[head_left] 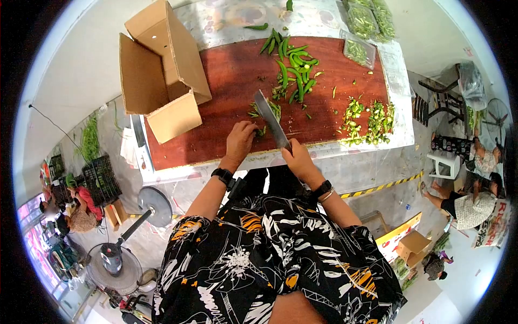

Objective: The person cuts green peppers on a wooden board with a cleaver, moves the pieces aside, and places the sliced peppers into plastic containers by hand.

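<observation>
Over the wooden board (pixel 226 81), right hand (pixel 298 159) clenches cleaver (pixel 270 116), left hand (pixel 240 140) clasps beans (pixel 262 131).

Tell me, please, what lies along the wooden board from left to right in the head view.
Cardboard box → left hand holding green pods → cleaver → right hand gripping its handle → pile of chopped pieces.

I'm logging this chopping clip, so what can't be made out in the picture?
All in the head view:
Cleaver handle: hidden inside the right hand.
Greens being cut: mostly covered by the left hand and the blade; gripped or just pressed is unclear.
Plastic bags: cut off by the top edge, contents too small.
Cardboard box: inside partly hidden by its flaps.
</observation>
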`<state>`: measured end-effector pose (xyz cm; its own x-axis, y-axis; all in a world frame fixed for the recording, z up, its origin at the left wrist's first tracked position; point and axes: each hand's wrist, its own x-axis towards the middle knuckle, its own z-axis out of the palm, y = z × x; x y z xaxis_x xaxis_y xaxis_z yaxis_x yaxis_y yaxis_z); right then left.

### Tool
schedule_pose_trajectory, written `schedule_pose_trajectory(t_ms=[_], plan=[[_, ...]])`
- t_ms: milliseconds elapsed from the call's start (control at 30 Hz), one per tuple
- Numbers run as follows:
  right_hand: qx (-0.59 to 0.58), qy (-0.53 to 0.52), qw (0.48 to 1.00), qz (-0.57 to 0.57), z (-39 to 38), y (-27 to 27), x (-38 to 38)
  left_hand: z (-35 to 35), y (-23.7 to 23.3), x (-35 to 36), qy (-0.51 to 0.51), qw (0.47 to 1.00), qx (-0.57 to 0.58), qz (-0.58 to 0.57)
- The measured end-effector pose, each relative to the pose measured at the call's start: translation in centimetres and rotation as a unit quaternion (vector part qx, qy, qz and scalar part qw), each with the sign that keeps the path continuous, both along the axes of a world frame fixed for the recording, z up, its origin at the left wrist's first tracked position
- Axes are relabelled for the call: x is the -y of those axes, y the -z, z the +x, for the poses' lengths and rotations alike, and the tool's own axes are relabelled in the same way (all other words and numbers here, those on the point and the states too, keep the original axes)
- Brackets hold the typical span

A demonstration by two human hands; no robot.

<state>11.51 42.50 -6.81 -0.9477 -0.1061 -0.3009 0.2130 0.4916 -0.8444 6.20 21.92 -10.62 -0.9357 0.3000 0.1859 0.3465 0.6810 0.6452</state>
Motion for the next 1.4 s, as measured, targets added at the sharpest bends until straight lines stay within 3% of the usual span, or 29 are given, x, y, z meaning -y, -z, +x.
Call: schedule_pose_trajectory(t_ms=[333,400,667,833,1000,1400], plan=[[0.004,-0.068,0.995,0.077,0.3,-0.1,1.4,0.6,-0.5,-0.3,-0.025,0.999,0.009,-0.028],[0.005,-0.083,0.992,0.09,0.2,-0.2,1.5,0.6,-0.4,-0.4,-0.038,0.998,-0.054,-0.019],[0.018,-0.115,0.983,0.141,-0.5,-1.0,1.8,0.7,0.6,-0.1,-0.046,0.997,-0.066,0.005],[0.014,-0.114,0.983,0.143,-1.8,0.4,3.2,0.7,0.5,-0.3,-0.05,0.995,-0.087,0.025],[-0.014,-0.097,0.989,0.113,-3.3,0.9,4.0,0.8,0.0,-0.2,-0.063,0.997,-0.033,0.012],[0.053,-0.147,0.978,0.14,-1.9,-0.5,2.0,0.8,0.6,0.1,-0.053,0.998,-0.038,0.022]])
